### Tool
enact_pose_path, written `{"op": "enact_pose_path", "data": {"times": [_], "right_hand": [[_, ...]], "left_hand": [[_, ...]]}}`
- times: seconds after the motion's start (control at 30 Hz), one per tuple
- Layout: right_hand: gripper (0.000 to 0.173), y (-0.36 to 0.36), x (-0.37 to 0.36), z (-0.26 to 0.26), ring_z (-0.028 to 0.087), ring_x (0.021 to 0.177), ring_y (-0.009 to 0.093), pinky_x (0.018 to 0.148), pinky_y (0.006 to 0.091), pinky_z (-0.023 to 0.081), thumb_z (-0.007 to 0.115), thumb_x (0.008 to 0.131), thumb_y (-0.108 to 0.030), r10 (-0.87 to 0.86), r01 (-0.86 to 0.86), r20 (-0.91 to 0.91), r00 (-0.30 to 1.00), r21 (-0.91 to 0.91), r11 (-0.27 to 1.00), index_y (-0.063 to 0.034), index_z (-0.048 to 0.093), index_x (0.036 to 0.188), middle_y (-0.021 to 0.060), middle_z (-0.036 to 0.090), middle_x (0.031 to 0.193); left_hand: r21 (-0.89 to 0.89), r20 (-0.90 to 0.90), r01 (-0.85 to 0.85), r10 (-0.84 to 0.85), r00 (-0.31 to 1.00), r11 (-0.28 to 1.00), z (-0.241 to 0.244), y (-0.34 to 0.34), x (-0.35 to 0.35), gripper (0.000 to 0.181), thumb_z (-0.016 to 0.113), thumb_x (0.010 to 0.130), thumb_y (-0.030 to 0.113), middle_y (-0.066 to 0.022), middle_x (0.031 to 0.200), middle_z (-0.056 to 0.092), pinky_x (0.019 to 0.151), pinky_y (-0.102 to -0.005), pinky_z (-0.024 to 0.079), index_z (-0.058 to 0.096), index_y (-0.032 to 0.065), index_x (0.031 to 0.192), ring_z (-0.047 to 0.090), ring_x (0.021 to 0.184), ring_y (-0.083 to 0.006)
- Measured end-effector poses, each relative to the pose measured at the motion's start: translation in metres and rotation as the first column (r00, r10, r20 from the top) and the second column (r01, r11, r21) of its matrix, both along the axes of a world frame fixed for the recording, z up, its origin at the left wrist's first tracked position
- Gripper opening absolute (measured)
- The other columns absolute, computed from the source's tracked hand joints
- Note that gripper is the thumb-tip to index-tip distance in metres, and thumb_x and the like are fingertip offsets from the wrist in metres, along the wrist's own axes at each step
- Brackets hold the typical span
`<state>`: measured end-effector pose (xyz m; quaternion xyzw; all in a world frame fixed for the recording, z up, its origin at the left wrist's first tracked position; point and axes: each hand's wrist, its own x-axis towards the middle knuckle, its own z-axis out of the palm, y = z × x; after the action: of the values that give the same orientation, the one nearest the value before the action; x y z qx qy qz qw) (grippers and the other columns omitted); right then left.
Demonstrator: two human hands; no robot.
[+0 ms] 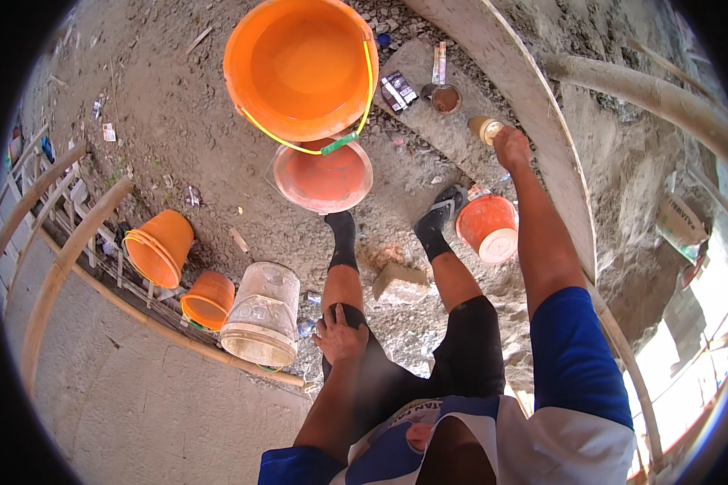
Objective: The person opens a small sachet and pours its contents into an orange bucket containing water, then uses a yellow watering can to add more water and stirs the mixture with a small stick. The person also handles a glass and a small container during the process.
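Note:
My left hand point(341, 338) rests on my knee over the dark shorts, its fingers spread and holding nothing. With my right arm stretched forward, my right hand point(512, 149) grips the near side of a small tan cup point(484, 128) over a concrete slab point(417, 68). The fingertips are partly hidden. Left of that cup, a glass mug point(446, 99) with brown contents stands on the slab. Beside the mug lie a dark printed packet point(398, 92) and a narrow printed wrapper point(439, 63).
A large orange bucket point(241, 76) of water stands ahead, beside a reddish basin point(323, 176). A red bucket point(486, 224) lies tipped near my sandalled foot. Orange buckets point(168, 233) and a whitish pail point(266, 297) lie left. A curved board point(540, 91) and bamboo poles point(649, 91) border the right.

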<state>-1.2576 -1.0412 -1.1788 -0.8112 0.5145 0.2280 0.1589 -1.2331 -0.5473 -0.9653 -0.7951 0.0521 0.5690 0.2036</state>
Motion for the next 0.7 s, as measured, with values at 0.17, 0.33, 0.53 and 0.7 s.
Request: {"op": "enact_pose_path", "data": {"times": [0.17,0.33,0.53,0.7], "right_hand": [[0.022,-0.006,-0.017,-0.018,0.071,0.074,0.028,0.072,0.0391,0.055,0.063,0.088,-0.03,0.053,-0.05,0.007,0.999,-0.238,0.97,-0.0086,0.07,0.088,0.0138,0.071,0.075],[0.021,-0.012,-0.022,-0.02,0.071,0.079,0.029,0.075,0.0407,0.055,0.064,0.085,-0.029,-0.031,0.038,0.121,0.992,-0.055,0.998,-0.0089,0.071,0.085,0.0137,0.071,0.078],[0.021,-0.016,-0.019,-0.018,0.071,0.079,0.031,0.076,0.042,0.054,0.066,0.083,-0.028,-0.047,0.053,0.107,0.993,-0.051,0.997,-0.0079,0.071,0.086,0.0145,0.071,0.079],[0.026,-0.02,-0.029,-0.025,0.07,0.085,0.034,0.08,0.0435,0.054,0.059,0.088,-0.029,0.071,-0.069,0.048,0.996,-0.049,0.996,-0.0061,0.071,0.09,0.0173,0.071,0.086]], "left_hand": [[-0.01,0.001,-0.004,0.004,1.0,1.0,0.001,-0.002,0.001,0.08,0.068,0.077,0.046,-0.0088,0.147,0.043,0.11,-0.0544,0.032,0.043,0.0169,0.147,0.041,0.135,-0.0302],[0.0,-0.004,-0.027,0.027,1.0,1.0,0.001,-0.005,0.004,0.079,0.068,0.077,0.044,-0.0071,0.148,0.041,0.111,-0.0548,0.03,0.043,0.0174,0.148,0.039,0.136,-0.0292],[-0.015,0.012,-0.015,0.015,1.0,1.0,-0.002,-0.002,0.0,0.079,0.068,0.077,0.045,-0.0094,0.147,0.043,0.111,-0.0548,0.031,0.044,0.0174,0.147,0.041,0.135,-0.0303],[-0.008,0.004,-0.007,0.007,1.0,1.0,-0.004,-0.003,0.001,0.079,0.067,0.077,0.045,-0.0092,0.147,0.043,0.111,-0.0546,0.031,0.044,0.0176,0.147,0.041,0.136,-0.0303]]}}
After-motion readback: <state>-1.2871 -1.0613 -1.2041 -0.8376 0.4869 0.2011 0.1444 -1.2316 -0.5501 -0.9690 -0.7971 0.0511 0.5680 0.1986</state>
